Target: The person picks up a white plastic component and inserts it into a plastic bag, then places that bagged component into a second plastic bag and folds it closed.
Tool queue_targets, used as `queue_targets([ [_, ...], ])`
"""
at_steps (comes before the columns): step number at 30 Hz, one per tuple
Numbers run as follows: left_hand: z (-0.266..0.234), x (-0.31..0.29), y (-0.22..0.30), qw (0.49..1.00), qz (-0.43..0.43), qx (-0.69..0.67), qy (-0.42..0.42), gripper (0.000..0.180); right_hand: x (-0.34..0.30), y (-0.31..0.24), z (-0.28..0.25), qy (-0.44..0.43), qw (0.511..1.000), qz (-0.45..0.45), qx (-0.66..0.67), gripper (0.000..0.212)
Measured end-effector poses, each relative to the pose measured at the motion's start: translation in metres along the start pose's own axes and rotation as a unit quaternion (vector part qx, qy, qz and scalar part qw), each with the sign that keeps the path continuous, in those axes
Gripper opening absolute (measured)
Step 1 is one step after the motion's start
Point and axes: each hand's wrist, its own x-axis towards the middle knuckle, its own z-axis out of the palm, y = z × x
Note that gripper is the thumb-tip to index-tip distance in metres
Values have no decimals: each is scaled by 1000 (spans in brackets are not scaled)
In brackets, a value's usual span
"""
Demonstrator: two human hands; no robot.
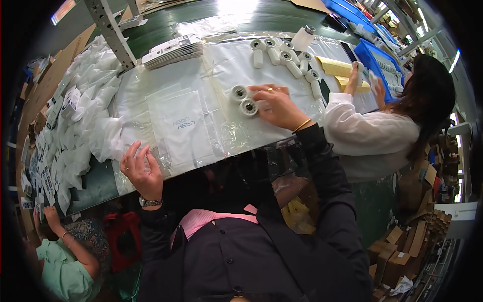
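My right hand point(279, 108) is closed over the handle ends of two white handheld devices, an upper one point(239, 93) and a lower one point(248, 107). Their round heads, ringed with grey, lie side by side and point left; the handles are largely hidden by my fingers. My left hand point(143, 172) hovers at the table's front edge with fingers apart and nothing in it. Between my hands lie flat frosted plastic bags point(182, 128) with print on them. Several more white devices point(286, 56) of the same shape lie farther back on the right.
A heap of white bagged packages point(83, 121) covers the left side. Flat printed boxes point(173, 52) are stacked behind the bags, near a metal post point(111, 35). At right a co-worker point(382, 121) sits by a blue crate point(377, 63); another person point(65, 267) is at lower left.
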Motion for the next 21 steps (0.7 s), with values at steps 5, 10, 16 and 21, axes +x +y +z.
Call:
queue_targets([
  [5,1,1,1,1000,12,-2,-5,22,-1,-26,1,16,991,-119,-60,25],
  [10,3,1,0,1000,14,-11,-1,22,-17,-39,9,95,985,-94,-106,25],
  [16,-5,0,1,1000,8,-6,4,21,-34,-84,28,185,982,48,7,32],
  [21,6,2,2,999,9,-49,15,21,-35,-92,48,200,974,98,-33,44],
])
